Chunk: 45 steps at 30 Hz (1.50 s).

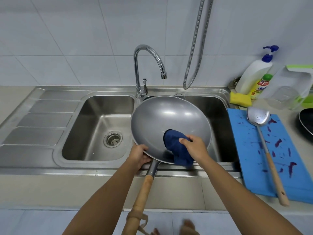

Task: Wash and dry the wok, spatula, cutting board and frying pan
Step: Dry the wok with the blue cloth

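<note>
The grey wok (169,121) is tilted over the right sink basin, its wooden handle (143,192) pointing back toward me. My left hand (138,155) grips the wok's near rim by the handle joint. My right hand (194,146) holds a dark blue cloth (176,148) against the inside of the wok near its lower rim. To the right, the blue cutting board (274,155), marked with purple stains, lies on the counter with the metal spatula (259,118) on it. The black frying pan (306,121) shows partly at the right edge.
A double steel sink (94,126) with a drainboard on the left and a curved tap (149,65) at the back. A yellow sponge (240,99), soap bottles (254,73) and a clear container stand at the back right. A metal hose hangs on the tiled wall.
</note>
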{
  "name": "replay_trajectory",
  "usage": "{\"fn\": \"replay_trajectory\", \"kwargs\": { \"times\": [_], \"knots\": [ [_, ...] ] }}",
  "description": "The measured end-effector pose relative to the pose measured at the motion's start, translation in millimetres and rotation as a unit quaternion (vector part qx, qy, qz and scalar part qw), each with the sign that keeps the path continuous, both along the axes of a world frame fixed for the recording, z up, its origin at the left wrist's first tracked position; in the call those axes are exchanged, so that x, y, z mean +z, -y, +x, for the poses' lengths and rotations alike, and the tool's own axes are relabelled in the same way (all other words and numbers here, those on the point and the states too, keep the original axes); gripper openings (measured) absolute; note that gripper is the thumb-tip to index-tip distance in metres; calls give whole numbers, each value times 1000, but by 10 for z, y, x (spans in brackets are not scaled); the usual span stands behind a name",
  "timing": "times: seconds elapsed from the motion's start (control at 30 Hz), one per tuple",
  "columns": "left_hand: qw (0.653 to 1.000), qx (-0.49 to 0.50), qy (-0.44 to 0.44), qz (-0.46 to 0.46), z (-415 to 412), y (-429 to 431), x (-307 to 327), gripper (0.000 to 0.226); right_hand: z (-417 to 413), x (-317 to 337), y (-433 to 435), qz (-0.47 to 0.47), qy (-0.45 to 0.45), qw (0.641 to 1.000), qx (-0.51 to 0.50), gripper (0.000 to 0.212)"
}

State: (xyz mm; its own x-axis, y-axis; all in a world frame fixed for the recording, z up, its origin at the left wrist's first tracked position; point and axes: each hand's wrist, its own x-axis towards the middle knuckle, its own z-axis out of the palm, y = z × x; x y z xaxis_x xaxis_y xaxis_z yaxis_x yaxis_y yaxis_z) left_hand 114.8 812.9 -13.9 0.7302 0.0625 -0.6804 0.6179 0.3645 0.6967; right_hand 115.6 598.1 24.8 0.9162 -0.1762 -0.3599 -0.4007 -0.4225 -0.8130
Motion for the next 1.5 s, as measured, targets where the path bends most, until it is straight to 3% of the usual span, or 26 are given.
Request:
{"fn": "replay_trajectory", "kwargs": {
  "times": [0.27,0.4,0.47,0.6,0.73,0.93,1.0,1.07,1.17,1.2,1.3,1.37,1.5],
  "knots": [
    [999,11,-21,33,174,178,-75,41,153,-178,175,7,-68,998,6,24],
    [999,26,-22,31,177,157,-89,30,232,-294,420,-81,-74,990,-93,43],
    [999,44,-17,18,176,157,-94,29,298,-223,550,-98,-57,985,-133,29],
    [998,54,-13,-2,239,262,-65,33,534,-147,714,66,-9,987,-149,20],
    [999,43,-6,-2,383,349,-68,46,751,-229,772,15,5,988,-157,16],
    [999,35,-4,-39,309,495,-91,46,836,-366,814,-31,8,979,-203,20],
    [1000,12,5,-4,202,548,-64,57,854,-404,827,-24,10,977,-210,21],
    [994,-48,15,94,31,600,-29,72,859,-417,836,-20,15,976,-215,21],
    [962,-119,39,242,-294,800,14,87,841,-416,817,-13,24,975,-221,20],
    [934,-157,45,318,-390,882,26,89,829,-408,805,-11,28,975,-221,19],
    [775,-277,74,563,-501,983,-41,78,794,-400,767,-6,39,975,-219,17],
    [725,-309,85,610,-454,959,-63,69,778,-412,746,-11,41,976,-215,17],
    [702,-339,111,616,-385,827,-60,64,742,-441,693,-17,35,977,-211,18]
  ]
}}
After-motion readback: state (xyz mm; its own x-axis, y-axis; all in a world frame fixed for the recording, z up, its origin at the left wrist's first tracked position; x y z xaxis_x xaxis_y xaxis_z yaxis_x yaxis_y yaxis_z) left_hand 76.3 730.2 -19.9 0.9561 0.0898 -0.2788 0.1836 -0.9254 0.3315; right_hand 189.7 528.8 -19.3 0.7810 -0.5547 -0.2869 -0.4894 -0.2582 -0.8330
